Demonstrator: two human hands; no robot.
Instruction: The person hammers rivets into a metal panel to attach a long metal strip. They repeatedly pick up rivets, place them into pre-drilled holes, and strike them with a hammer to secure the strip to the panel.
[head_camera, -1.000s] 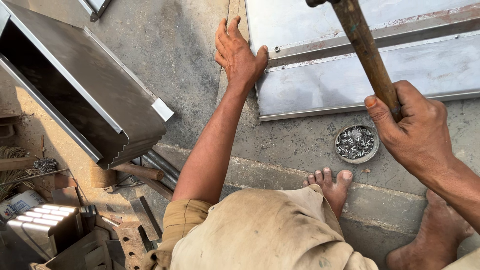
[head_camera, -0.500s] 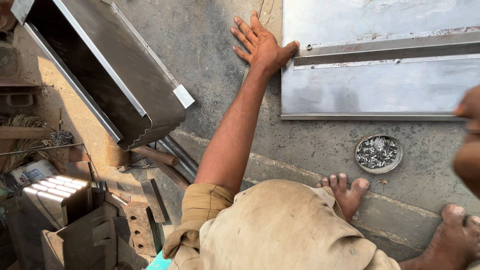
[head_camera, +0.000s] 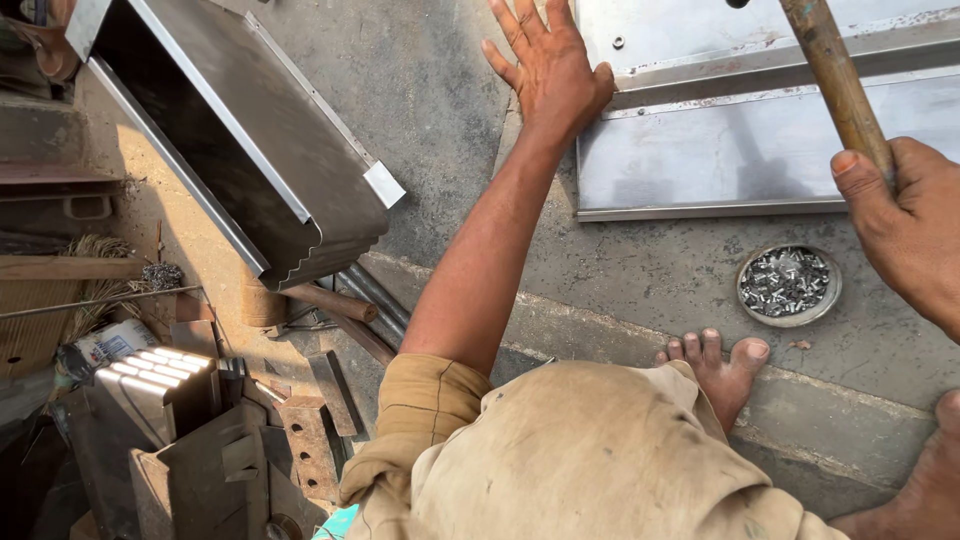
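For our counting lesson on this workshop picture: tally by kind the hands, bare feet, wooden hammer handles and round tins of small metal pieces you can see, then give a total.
Hands: 2, left hand flat at the metal sheet, right hand gripping the handle
Bare feet: 2, one, another
Wooden handles: 1
Round tins: 1
Total: 6

We were in a sheet-metal workshop, working on the ground. A bare concrete floor (head_camera: 440, 90) filled the middle of the frame. Flat metal sheets (head_camera: 740, 150) lay at the upper right, with a round tin of rivets (head_camera: 788, 284) just below them. A folded steel box (head_camera: 240, 150) sat at the upper left. Bent metal offcuts (head_camera: 170, 385), rods (head_camera: 365, 300) and scrap crowded the lower left. A wooden hammer handle (head_camera: 835, 85) stood at the upper right.
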